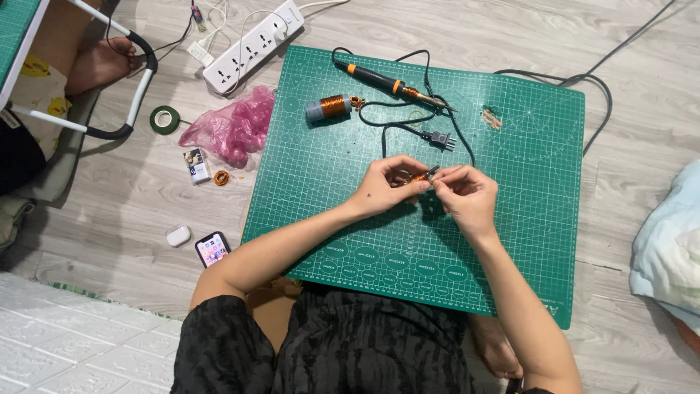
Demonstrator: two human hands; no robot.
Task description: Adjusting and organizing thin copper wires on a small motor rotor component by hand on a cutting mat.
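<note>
Both hands pinch a small copper wire piece [421, 176] over the middle of the green cutting mat [350, 233]: the left hand [386, 186] closed on one end, the right hand [467, 193] on the other. A copper wire spool [326, 108] and soldering iron [390, 85] lie farther up the mat.

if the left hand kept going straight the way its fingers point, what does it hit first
The left hand points right, so it would probably meet the right hand first: their fingertips already close on the same small copper-coloured piece above the green cutting mat. Height is hard to judge from above.
</note>
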